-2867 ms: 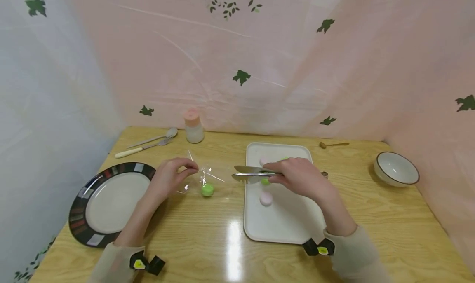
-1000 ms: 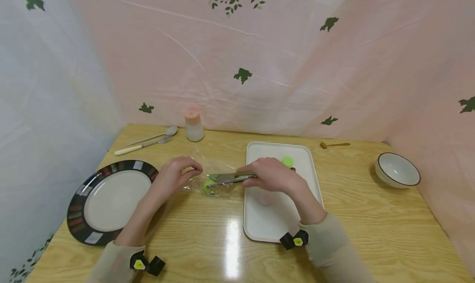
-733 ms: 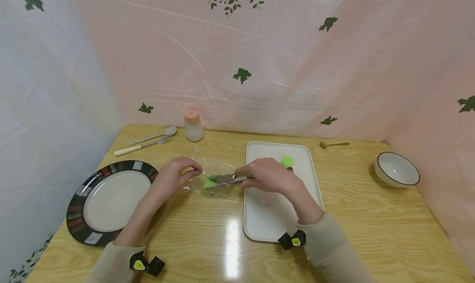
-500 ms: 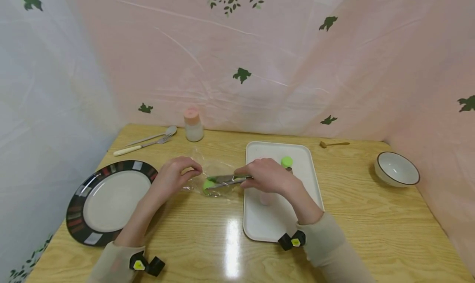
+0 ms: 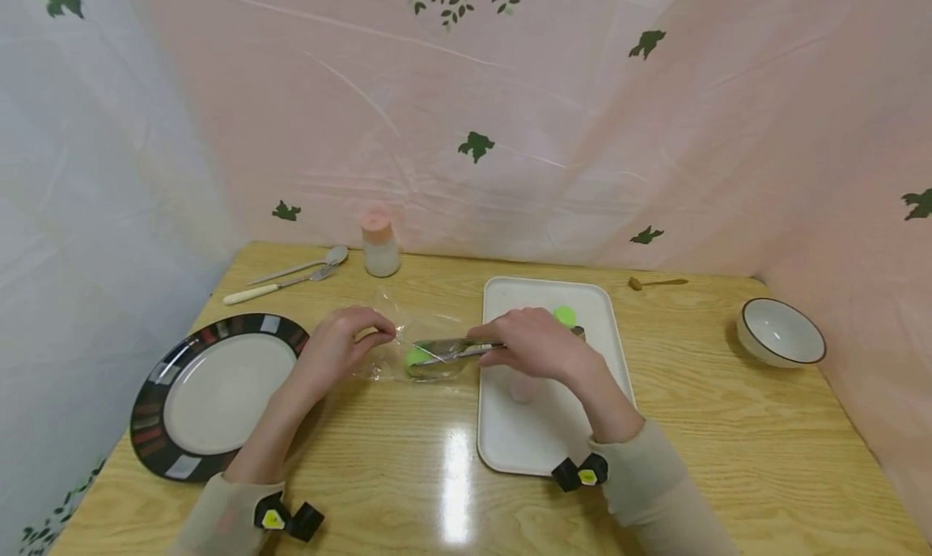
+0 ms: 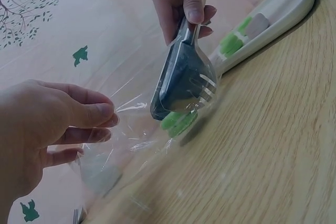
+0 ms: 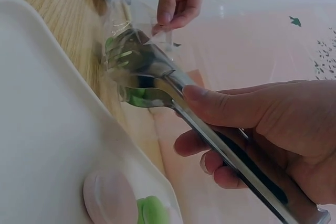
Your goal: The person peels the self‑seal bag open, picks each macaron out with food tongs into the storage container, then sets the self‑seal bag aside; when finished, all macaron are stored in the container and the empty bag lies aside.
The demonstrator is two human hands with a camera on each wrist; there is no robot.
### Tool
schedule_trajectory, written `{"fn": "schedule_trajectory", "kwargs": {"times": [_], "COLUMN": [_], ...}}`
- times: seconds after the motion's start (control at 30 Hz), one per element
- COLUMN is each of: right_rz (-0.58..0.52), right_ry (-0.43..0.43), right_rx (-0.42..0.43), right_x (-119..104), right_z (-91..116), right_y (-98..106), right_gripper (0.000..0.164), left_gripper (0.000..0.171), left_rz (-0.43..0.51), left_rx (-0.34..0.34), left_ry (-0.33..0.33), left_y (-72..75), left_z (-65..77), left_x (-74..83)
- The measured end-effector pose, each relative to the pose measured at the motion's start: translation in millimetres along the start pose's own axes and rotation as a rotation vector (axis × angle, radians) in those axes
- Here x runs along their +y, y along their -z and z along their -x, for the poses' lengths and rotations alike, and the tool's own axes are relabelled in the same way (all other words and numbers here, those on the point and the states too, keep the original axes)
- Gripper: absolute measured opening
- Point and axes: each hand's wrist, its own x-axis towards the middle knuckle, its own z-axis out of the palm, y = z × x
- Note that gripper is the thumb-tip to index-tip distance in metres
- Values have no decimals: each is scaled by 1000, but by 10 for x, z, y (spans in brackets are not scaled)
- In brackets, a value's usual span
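Observation:
My left hand [image 5: 345, 341] pinches the edge of a clear plastic bag [image 6: 134, 103] between thumb and fingertips. My right hand [image 5: 527, 341] grips metal serving tongs [image 7: 210, 140] partway along their arms. The slotted tong heads reach inside the bag, close together. Right at their tips, within the bag, sits a green macaron [image 6: 179, 123]. More green shows between the tong heads in the right wrist view. Below my right hand is the white tray [image 5: 502, 443], with a pink macaron [image 5: 522, 388] and a green macaron [image 5: 564, 317] on it.
A dark-rimmed plate [image 5: 218, 394] is beside my left forearm. Behind it lie a fork [image 5: 280, 285] and a spoon [image 5: 335, 256], near a pink-capped jar [image 5: 380, 244]. A small wooden spoon [image 5: 658, 282] and a white bowl [image 5: 781, 332] are at the right.
The tongs have gone left from over the tray into the bag, then slid back slightly right in the last half second. The macaron in the bag shifted a little right. My left hand barely moved.

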Motion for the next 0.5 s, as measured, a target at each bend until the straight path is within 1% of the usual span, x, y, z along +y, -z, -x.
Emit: {"fn": "schedule_trajectory", "kwargs": {"times": [0.17,0.23,0.4,0.5], "right_rz": [-16,-28,-58,-63], "right_ry": [-16,-29,-85,-115], "right_rx": [16,15,-11,-16], "right_x": [38,56,101,127], "right_z": [45,65,113,133], "right_y": [33,52,99,124], "right_gripper": [29,30,34,35], "left_gripper": [8,7,7,7], "left_rz": [-19,-22,-23,-30], "left_rx": [11,10,13,26], "left_ry": [-12,-7,17,17], "left_y": [4,10,26,29], "left_z": [5,6,9,6], "left_x": [-23,-24,-21,-21]}}
